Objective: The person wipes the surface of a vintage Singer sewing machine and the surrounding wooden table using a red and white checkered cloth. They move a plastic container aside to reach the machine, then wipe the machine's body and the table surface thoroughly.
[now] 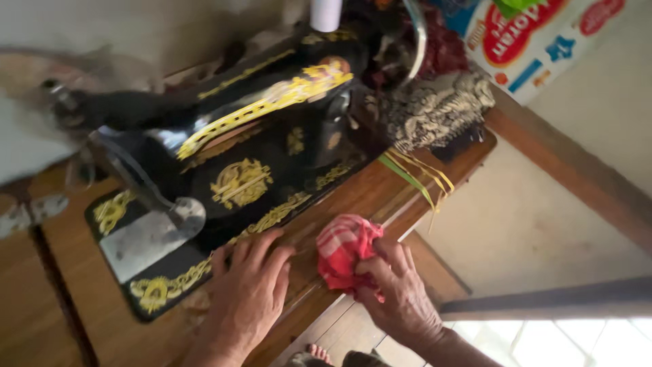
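Clearly bunched in the right hand point(401, 292): red checked cloth point(345, 250), grip closed around it, just right of the sewing machine point(231, 170). Left hand point(248, 292) flat and open on the wooden counter point(353, 197), touching the machine's base. Could snag cloth on the counter's edge. Patterned fabric point(435, 109) piled behind the machine; pale wall beyond.

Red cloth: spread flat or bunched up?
Bunched up. The red cloth is crumpled into a wad in the right hand, on the wooden table; no flat area shows.
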